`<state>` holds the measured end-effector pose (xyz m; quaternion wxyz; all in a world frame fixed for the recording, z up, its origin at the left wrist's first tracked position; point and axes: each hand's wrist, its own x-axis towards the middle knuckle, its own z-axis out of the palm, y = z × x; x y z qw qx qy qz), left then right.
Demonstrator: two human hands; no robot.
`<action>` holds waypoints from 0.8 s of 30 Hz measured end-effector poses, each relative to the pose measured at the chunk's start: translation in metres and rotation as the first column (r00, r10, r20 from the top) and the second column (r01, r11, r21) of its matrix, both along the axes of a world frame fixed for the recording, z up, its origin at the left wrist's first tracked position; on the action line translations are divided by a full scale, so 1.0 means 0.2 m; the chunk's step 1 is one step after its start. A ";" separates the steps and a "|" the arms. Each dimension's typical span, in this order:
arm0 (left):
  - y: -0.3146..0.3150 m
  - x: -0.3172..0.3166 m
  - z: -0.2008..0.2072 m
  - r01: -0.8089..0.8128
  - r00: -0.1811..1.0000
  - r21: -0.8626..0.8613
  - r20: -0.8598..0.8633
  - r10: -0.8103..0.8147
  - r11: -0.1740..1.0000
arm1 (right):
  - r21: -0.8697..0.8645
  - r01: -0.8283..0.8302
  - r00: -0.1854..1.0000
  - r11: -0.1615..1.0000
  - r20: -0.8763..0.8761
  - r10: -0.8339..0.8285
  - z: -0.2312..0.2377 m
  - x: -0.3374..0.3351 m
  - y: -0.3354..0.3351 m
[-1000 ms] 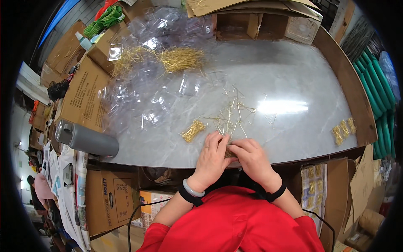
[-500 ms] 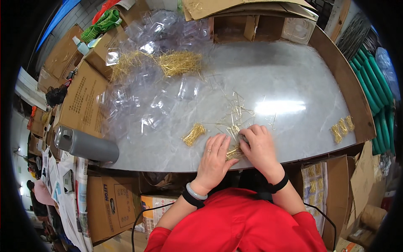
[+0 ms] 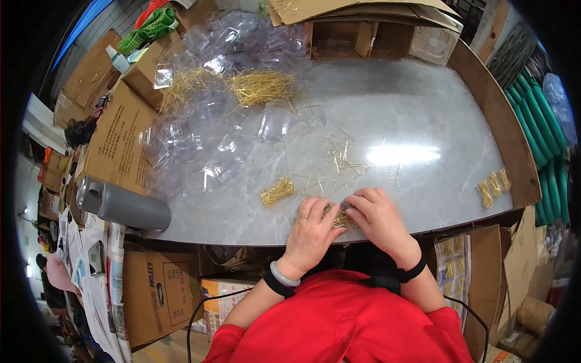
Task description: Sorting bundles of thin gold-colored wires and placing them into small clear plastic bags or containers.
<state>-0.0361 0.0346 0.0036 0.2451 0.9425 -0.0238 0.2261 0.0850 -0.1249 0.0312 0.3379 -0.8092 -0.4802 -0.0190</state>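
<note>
Close to the near table edge, my left hand (image 3: pixel 311 227) and my right hand (image 3: pixel 379 216) close round a small bundle of gold wire hooks (image 3: pixel 344 219) from either side. The fingers partly hide it. Just beyond my fingertips lie loose gold hooks (image 3: pixel 342 158), scattered over the grey tabletop (image 3: pixel 417 193). A gathered bundle of gold hooks (image 3: pixel 278 192) rests left of my left hand. At the right edge, several similar bundles (image 3: pixel 494 184) lie side by side.
Clear plastic blister shells (image 3: pixel 224 145) heap up at the left and back, with gold hook piles (image 3: pixel 262 88) on top. A grey bottle (image 3: pixel 124 206) lies at the left edge. Cardboard walls (image 3: pixel 502 109) border the table; a white fan (image 3: pixel 433 43) stands at the back.
Both hands have drawn slightly toward me with the bundle, away from the scattered hooks. More of the loose hooks now show beyond my fingers.
</note>
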 end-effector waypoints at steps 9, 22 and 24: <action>0.01 -0.04 0.01 -0.105 0.993 -0.046 0.042 0.107 0.993 | -0.129 -0.085 0.996 0.988 -0.049 0.079 0.06 -0.03 -0.03; 0.01 -0.01 -0.02 -0.003 0.999 0.040 0.053 0.001 0.999 | -0.062 0.100 0.983 0.993 0.162 -0.089 0.04 -0.01 0.33; 0.01 -0.01 -0.02 0.014 0.995 -0.004 0.103 -0.013 1.000 | -0.045 0.060 0.980 0.997 0.190 -0.051 0.04 0.01 0.38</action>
